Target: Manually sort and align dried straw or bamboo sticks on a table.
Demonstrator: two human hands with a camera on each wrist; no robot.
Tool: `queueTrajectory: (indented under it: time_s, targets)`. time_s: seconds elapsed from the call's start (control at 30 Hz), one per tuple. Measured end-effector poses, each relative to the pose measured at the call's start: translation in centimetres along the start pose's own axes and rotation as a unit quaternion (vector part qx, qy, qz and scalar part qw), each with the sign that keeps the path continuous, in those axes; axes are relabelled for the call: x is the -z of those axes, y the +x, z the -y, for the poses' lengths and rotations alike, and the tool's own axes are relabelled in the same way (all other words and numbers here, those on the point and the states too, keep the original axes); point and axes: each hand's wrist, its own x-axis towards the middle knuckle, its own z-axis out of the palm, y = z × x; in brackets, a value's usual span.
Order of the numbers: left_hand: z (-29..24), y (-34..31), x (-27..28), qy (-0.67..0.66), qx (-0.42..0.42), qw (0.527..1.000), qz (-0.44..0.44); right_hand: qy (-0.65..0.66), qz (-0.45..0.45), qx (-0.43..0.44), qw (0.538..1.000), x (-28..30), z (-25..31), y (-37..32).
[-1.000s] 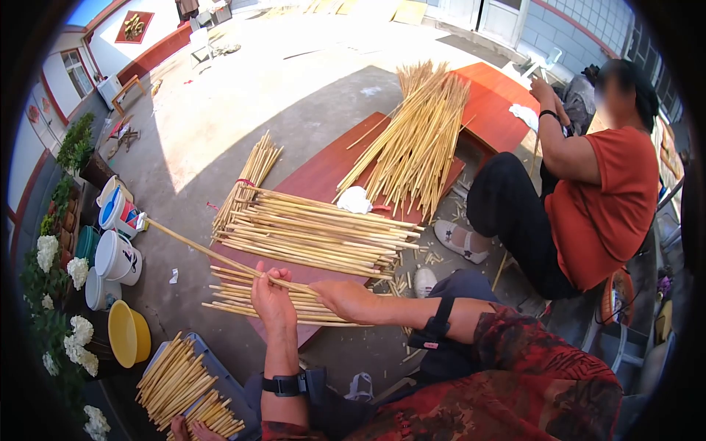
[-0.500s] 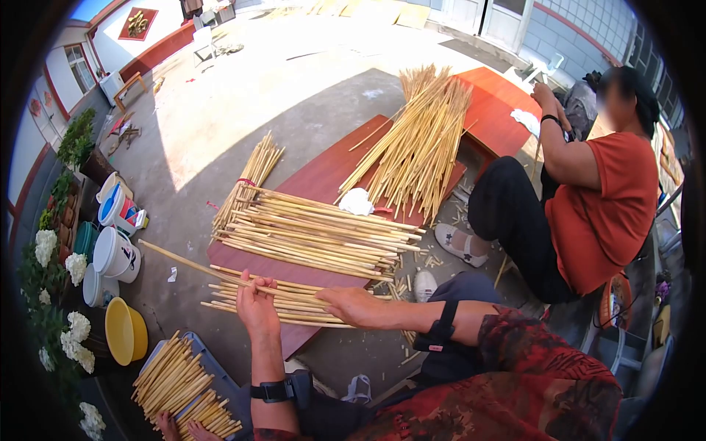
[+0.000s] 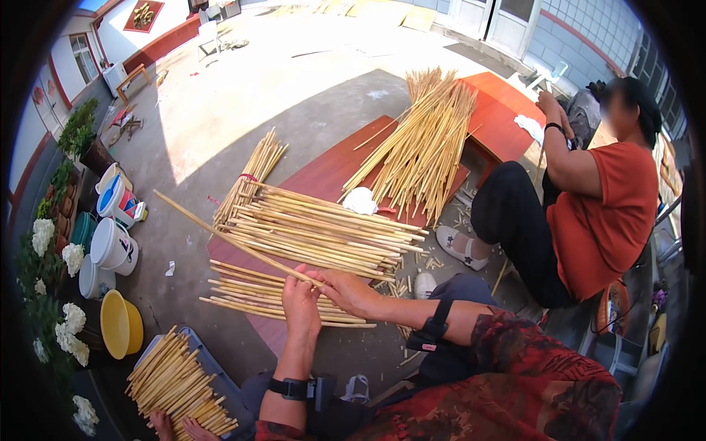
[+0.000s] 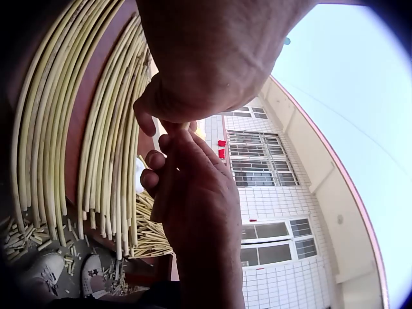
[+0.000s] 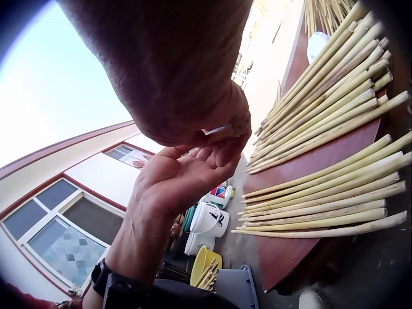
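A long thin tan stalk slants from the upper left down to both hands. In the head view, the left hand curls its fingers round it near its lower end. Touching that hand, the right hand pinches the end of the stalk. The left wrist view has the right hand with bent fingers, under the left hand. Palm up in the right wrist view, the left hand meets the right hand, where a small pale sliver shows; what it is, I cannot tell.
Rows of stalks lie on a dark red board, with a large pile behind. A person in orange sits at the right. Buckets, a yellow basin and a tray of short stalks stand at the left.
The left hand first slid left, then came back right to meet the right hand. The stalk's far end has risen and tilts more steeply.
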Motion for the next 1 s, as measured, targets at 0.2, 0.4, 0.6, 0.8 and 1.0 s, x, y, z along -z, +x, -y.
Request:
queueTrajectory:
  time_s: [0.2, 0.4, 0.6, 0.8, 1.0]
  targets:
    - [-1.3, 0.5, 1.4, -0.065, 0.015, 0.997, -0.029, -0.057, 0.024, 0.035, 0.997, 0.1, -0.4, -0.7]
    - [-5.7, 2.1, 6.5, -0.144, -0.077, 0.982, -0.096, -0.124, 0.086, 0.05, 0.987, 3.1, -0.8, -1.5]
    - [-9.0, 2.0, 9.7, -0.133, -0.137, 0.962, -0.193, -0.189, 0.089, -0.024, 0.978, 6.8, -0.7, -2.1]
    - [-10.2, 2.0, 10.2, -0.089, -0.173, 0.946, -0.261, -0.161, 0.059, -0.087, 0.981, 6.8, -2.1, -2.1]
    - [-9.4, 2.1, 10.1, -0.078, -0.112, 0.973, -0.186, -0.18, 0.067, -0.07, 0.979, 4.2, -5.1, -1.9]
